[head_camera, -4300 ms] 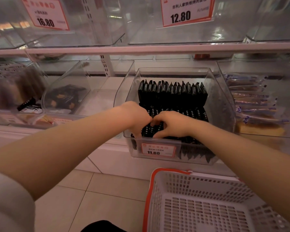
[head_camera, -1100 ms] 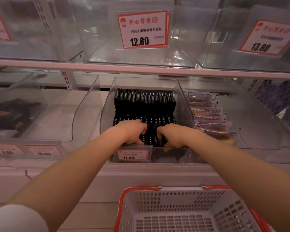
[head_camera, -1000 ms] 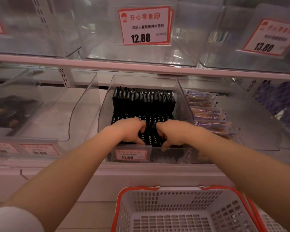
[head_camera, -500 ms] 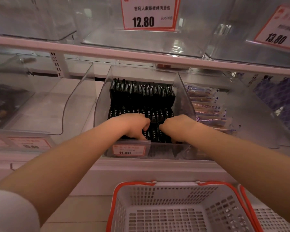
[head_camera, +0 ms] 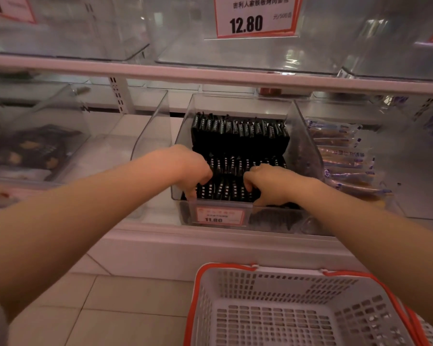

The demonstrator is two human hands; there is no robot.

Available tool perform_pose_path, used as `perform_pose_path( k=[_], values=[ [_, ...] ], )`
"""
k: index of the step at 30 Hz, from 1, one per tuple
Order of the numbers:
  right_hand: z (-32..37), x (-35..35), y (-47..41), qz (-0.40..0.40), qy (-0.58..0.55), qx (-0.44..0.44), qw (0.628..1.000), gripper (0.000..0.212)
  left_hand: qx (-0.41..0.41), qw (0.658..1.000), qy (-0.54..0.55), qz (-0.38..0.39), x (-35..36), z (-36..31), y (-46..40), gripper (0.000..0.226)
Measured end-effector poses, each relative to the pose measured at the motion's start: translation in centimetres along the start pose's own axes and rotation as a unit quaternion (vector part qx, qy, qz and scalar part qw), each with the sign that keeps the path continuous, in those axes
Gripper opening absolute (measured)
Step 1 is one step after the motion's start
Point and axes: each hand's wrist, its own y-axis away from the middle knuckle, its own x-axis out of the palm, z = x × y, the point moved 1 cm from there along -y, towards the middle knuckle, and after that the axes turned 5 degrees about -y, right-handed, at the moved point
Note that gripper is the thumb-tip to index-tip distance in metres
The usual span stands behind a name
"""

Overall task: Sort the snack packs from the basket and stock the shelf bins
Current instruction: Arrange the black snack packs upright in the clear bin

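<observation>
At centre frame, both hands work inside the clear bin (head_camera: 183, 136) marked 11.80 (head_camera: 219, 217). Going from left to right: the left hand (head_camera: 194, 168) has its fingers curled down into the front row of black snack packs (head_camera: 224, 191), the thumb reaching the bin's front lip; the right hand (head_camera: 265, 182) is likewise curled, fingertips tucked among the same row. Each seems to pinch or press the packs, though the fingertips are hidden, so whether either actually clamps a pack cannot be told for sure.

The packs stand on edge in three stepped rows, the back row (head_camera: 239, 136) highest. Each pack's long axis runs upright, crimped top edge pointing up and leaning slightly toward the back of the shelf; their flat faces look left and right, so the rows run across the bin.

Risks, as I judge them: squeezing the front row from both ends could buckle it, popping a pack up and over the low front lip toward the white basket (head_camera: 268, 295) at lower right. Letting go unevenly might let the upright packs fan sideways and topple like dominoes. Pushing back too hard could disturb the middle row. To the right, a neighbouring bin holds pale bread packs (head_camera: 345, 156), which look out of reach of this.
</observation>
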Motion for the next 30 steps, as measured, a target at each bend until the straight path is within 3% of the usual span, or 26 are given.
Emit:
perform_pose_path(
  k=[3,6,12,18,21,24,27,30],
  values=[
    [0.0,0.2,0.1,0.019,-0.084,-0.011,0.996,0.044,-0.003,0.998,-0.049,0.025,0.2,-0.6,-0.2,0.054],
    [0.4,0.5,-0.1,0.015,-0.169,-0.037,0.985,0.03,-0.006,0.997,-0.068,-0.023,0.6,-1.1,-0.7,0.045],
    [1.8,0.8,-1.5,-0.018,-0.151,-0.088,0.984,0.037,-0.016,0.995,-0.072,-0.069,1.0,-0.9,-0.8,0.045],
    [1.9,0.3,-1.2,-0.041,-0.103,-0.09,0.99,0.045,-0.019,1.0,-0.006,-0.014,0.7,-0.4,-1.2,0.039],
    [0.7,-1.0,0.4,-0.052,-0.164,-0.052,0.984,0.051,-0.004,0.995,0.083,-0.061,0.3,0.0,-1.6,0.024],
    [-1.0,-1.6,2.0,-0.036,-0.103,0.005,0.994,0.047,0.02,0.981,0.173,-0.083,0.5,-0.6,-1.9,0.028],
    [-1.2,-0.9,2.4,0.055,-0.025,0.055,0.997,0.056,0.032,0.979,0.19,-0.066,0.8,-1.5,-2.3,0.027],
    [-0.9,-0.5,1.5,0.061,-0.065,0.075,0.993,0.057,0.031,0.98,0.178,-0.078,1.4,-1.7,-2.3,0.033]
  ],
)
